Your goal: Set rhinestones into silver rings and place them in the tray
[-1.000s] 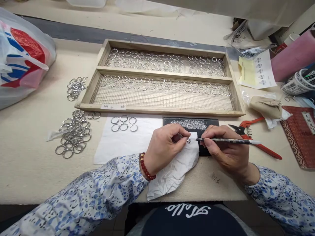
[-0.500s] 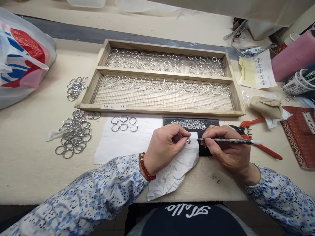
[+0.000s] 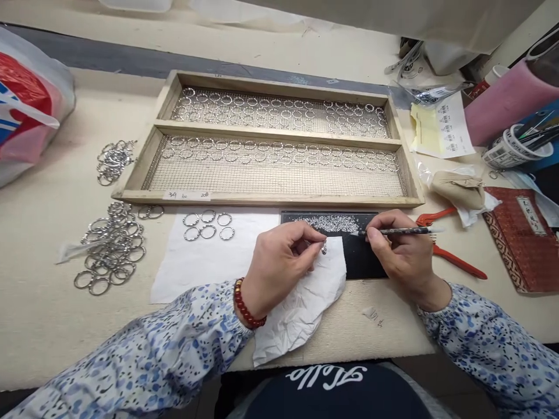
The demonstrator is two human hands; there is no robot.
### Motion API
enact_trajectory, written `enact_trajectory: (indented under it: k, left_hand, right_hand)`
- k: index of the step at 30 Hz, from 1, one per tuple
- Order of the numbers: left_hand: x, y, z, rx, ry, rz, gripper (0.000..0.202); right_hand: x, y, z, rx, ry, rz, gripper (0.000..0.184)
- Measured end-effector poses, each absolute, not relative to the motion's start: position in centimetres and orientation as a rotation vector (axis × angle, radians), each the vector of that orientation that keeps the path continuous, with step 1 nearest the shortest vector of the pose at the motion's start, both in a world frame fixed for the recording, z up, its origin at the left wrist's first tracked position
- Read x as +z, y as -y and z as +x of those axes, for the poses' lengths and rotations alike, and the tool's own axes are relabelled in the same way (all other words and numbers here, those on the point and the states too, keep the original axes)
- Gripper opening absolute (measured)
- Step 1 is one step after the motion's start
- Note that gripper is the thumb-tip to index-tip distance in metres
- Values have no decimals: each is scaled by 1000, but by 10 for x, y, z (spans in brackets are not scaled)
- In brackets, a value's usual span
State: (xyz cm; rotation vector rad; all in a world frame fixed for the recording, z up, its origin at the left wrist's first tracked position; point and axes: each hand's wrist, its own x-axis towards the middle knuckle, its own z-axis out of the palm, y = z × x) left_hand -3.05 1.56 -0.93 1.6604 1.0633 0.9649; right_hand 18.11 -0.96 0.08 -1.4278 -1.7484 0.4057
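Observation:
My left hand [image 3: 282, 262] pinches a small metal ring [image 3: 324, 249] over a crumpled white tissue [image 3: 301, 305]. My right hand [image 3: 399, 256] is closed on a thin dark pick-up pen [image 3: 399, 231], whose tip reaches into a heap of tiny clear stones [image 3: 332, 223] on a black tray [image 3: 362, 256]. Several finished rings [image 3: 207, 225] lie on a white cloth [image 3: 205, 256] to the left. Behind them a wooden mesh rack [image 3: 271, 201] holds rows of rings.
Piles of loose metal rings [image 3: 109, 247] lie at the left, with a plastic bag [image 3: 26, 110] beyond. Red-handled snips [image 3: 449, 256], a beige pouch [image 3: 458, 189], paper labels [image 3: 441, 125], a red patterned case [image 3: 524, 238] and a tape roll [image 3: 510, 151] crowd the right side.
My right hand has lifted the pen tip away from the ring and up to the stones on the black tray. The view has shifted slightly; my left hand still pinches the ring.

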Motion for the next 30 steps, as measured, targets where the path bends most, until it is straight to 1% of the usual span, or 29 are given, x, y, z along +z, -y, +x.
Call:
enact_trajectory:
  k: [15, 22, 26, 30]
  left_hand:
    - [-10, -15, -31, 974, -1073, 1713, 12]
    - [-9, -15, -31, 959, -1096, 1742, 12]
    - [-8, -15, -31, 962, -1091, 1767, 12]
    - [-7, -14, -29, 977, -1094, 1804, 12]
  right_hand:
    - [1, 9, 180, 370, 1756, -1470, 10]
    - [2, 10, 180, 424, 1696, -1449, 9]
    - [9, 14, 173, 494, 1650, -1328, 9]
    - [13, 19, 165, 688, 1680, -1114, 8]
